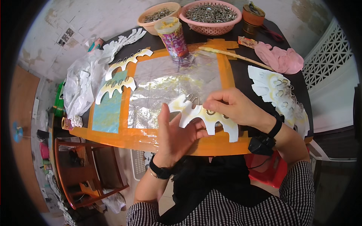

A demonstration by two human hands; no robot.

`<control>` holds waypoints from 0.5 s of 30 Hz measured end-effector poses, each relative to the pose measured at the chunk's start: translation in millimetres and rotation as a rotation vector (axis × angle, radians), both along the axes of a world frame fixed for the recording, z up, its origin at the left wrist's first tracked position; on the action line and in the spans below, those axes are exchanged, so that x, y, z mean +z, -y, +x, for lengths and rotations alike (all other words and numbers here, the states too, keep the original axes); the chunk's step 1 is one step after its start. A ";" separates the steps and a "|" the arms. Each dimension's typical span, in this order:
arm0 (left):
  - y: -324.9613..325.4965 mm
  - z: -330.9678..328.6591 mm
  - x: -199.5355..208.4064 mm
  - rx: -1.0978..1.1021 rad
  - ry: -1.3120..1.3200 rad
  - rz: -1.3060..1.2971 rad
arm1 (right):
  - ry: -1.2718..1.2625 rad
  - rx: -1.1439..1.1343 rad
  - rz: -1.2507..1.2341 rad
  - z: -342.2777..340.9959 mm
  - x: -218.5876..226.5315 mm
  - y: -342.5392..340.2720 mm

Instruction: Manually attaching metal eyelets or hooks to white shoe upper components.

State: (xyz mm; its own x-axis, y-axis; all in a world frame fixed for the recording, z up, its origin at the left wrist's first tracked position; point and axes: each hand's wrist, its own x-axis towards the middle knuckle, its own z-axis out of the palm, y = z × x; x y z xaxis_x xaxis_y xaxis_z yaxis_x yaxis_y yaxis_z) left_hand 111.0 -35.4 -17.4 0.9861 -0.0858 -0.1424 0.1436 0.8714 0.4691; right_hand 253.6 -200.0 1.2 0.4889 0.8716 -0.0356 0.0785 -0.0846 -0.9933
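Both hands are together mid-frame on one white scalloped card [205, 118], held just above the near orange edge of the board [124, 133].

Left hand [175, 137]: palm up under the card's left half, thumb standing at its left end, fingers supporting from below. Looks clamped, though the fingers are partly hidden.

Right hand [232, 107]: comes in from the right, fingertips pinched on the card's upper edge, just beside a wire clip [194, 100] that sticks up out of the card. More clips sit in the notches along it.

Card's long axis runs left to right, dropping slightly toward lower right; its right end pokes out past the right wrist. The right hand is nearer to the clip; the left only carries.

Around it:
- finished cards stack [279, 92], right of frame, clips already on, near the right forearm
- two more cards [117, 81] on the board, upper left
- pink basket [211, 17] and tan bowl [158, 17] of clips, top of frame, well apart from the hands
- jar [174, 37] just below the bowl
- pink cloth [281, 58], upper right
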 end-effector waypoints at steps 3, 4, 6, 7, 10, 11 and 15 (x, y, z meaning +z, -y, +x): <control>10.2 -5.9 12.8 0.114 -0.161 0.427 | 0.049 -0.025 0.016 1.8 -6.6 1.0; 12.8 -5.9 13.9 0.117 -0.163 0.428 | 0.047 -0.022 0.017 1.2 -5.2 1.3; 15.5 -4.5 15.2 0.189 -0.197 0.522 | 0.061 0.004 -0.103 0.7 -0.9 2.6; 14.3 -4.2 15.0 0.175 -0.184 0.515 | 0.059 0.003 -0.104 1.9 -1.2 3.0; 12.4 -4.0 9.1 0.196 -0.152 0.541 | 0.043 0.053 -0.079 5.7 -0.3 4.0; 8.4 -5.3 8.2 0.195 -0.154 0.540 | -0.003 0.098 -0.113 5.3 2.8 4.8; -5.3 -7.4 9.5 0.047 -0.134 0.581 | 0.012 0.193 -0.111 6.0 -0.4 6.2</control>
